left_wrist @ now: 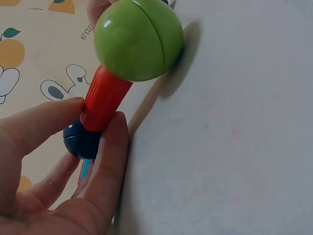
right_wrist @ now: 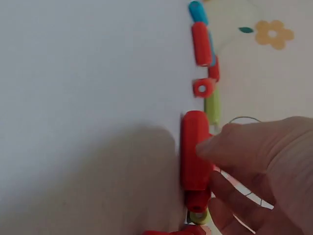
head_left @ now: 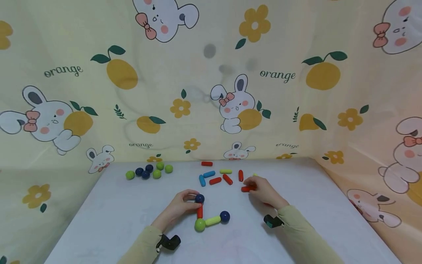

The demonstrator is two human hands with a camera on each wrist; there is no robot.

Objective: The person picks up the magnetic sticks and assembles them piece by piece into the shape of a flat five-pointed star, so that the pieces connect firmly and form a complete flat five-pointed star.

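My left hand (head_left: 180,205) pinches a small joined build by its dark blue ball (left_wrist: 82,142) and the end of a red rod (left_wrist: 105,98), thumb and fingers on either side. The rod's other end meets a green ball (head_left: 199,224). From that ball a yellow-green rod (head_left: 212,220) runs right to a second dark blue ball (head_left: 225,216). To the right and farther back, my right hand (head_left: 265,192) grips a loose red rod (right_wrist: 194,152) by the tabletop, thumb against its side. That hand partly hides a yellow-green rod (head_left: 255,175) behind it.
Several loose rods lie at the table's back middle, among them a blue rod (head_left: 209,174), a red rod (head_left: 227,179) and a yellow-green rod (head_left: 225,171). Back left, green balls (head_left: 130,175) and dark blue balls (head_left: 145,174) are grouped. A printed curtain (head_left: 197,124) borders the white table (head_left: 132,209).
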